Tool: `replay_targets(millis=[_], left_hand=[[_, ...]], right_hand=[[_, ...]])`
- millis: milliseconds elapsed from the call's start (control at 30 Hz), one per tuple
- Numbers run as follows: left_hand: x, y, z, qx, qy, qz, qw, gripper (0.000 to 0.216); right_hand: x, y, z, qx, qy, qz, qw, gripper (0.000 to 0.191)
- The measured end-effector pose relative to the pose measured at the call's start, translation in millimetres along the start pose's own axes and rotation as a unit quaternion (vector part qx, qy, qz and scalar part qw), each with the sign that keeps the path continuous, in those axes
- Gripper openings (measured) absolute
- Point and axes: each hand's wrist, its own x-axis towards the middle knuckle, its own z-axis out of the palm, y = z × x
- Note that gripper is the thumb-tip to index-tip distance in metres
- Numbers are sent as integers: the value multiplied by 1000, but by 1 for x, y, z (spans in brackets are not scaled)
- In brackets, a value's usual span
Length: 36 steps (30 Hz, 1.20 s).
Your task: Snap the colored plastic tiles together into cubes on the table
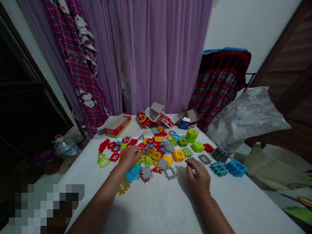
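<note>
A loose pile of notched plastic building tiles in red, yellow, grey, blue and green spreads over the white table. My left hand reaches into the pile's left side with its fingers curled down; what they hold, if anything, is hidden. To the right of the pile, my right hand has its fingers closed at a dark grey tile. Around it stand sorted stacks: yellow tiles, light green tiles, teal tiles, blue tiles and dark grey tiles.
Along the table's back edge lie an open red-and-green box, a torn red box and a blue box. Purple curtains hang behind. A plastic bag is at the right, and a large bottle stands left of the table.
</note>
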Motion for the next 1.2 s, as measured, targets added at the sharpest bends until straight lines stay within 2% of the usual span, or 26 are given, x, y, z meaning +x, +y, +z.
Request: replay_targets(millis=[133,267,500,600,767,867,967,1100,1200], left_hand=[[15,12,12,88,-77,28,993,33],[26,17,13,126,-115,32,985,34],[36,25,16,183,-112,66,975,20],[37,31,19,193,-101,65,974,17],[33,35,11,200,-71,58,976,26],[23,33,5,132,9,38,990,30],[7,39,12,-37,94,16,995,32],[-15,60,37,-233,48,-31,971,34],[-25,75,51,-247,35,-12,968,29]], right_hand=[[-16,-7,6,8,-44,-62,997,24],[-22,-11,7,25,-54,-83,995,22],[-22,-21,9,38,-80,-82,993,24],[-21,-21,8,45,-68,-77,994,25],[-20,-17,6,49,-55,-60,995,24],[-19,-14,6,62,-50,-55,995,23],[-18,-15,7,81,-47,-40,995,22],[-16,-24,11,125,-49,15,991,22],[-16,-31,14,170,-48,79,981,28]])
